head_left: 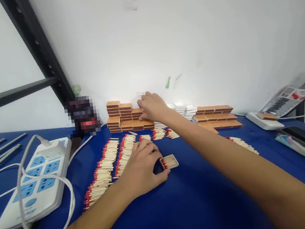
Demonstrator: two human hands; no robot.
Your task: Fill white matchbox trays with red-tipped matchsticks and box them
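Holds a tray [175, 166] of matches [170, 161] on the blue surface [206, 204] with the left hand [144, 167], beside the match rows [105, 171]. Has the right hand [153, 107] at the stacked boxes [127, 126] by the wall [215, 41]; cannot tell whether gripping one.

Glare whitens the wall [200, 31] low down, near the middle.

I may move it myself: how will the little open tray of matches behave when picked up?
The tray looks small and thin-walled, so it is probably light and may flex if squeezed. Its top is open and the matches seem loose inside, so tilting could spill them. Sitting flat, it would likely slide rather than roll.
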